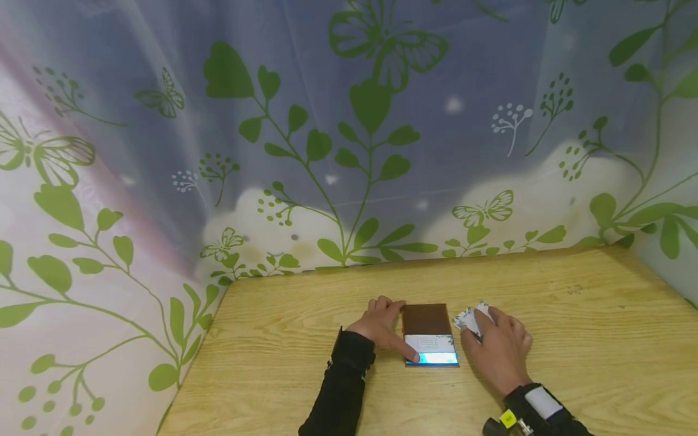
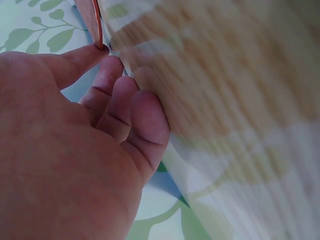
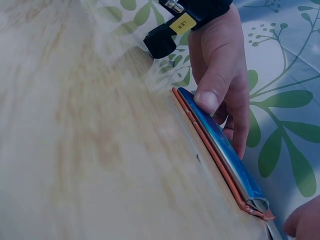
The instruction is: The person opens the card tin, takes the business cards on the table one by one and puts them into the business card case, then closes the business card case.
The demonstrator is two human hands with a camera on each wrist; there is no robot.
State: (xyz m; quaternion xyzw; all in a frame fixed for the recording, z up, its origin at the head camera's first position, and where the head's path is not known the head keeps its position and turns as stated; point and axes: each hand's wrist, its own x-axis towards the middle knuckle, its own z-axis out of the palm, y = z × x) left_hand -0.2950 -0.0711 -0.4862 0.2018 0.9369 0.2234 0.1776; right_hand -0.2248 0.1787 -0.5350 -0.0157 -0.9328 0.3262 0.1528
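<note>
A brown wallet-like holder with orange edging lies spread flat on the table. Its near half bears a white printed sheet and a glossy blue strip. My left hand is at its left side, thumb pressing the blue strip and forefinger touching the far left corner. In the left wrist view, the other fingers bend against the tabletop. To the right of the holder, my right hand pinches a white leaf-patterned card or folded paper; its lower part is hidden. The right wrist view shows only a fingertip.
The light wooden table ends at a hanging cloth with green leaves and butterflies, behind and at both sides. Black straps with cameras are on both wrists.
</note>
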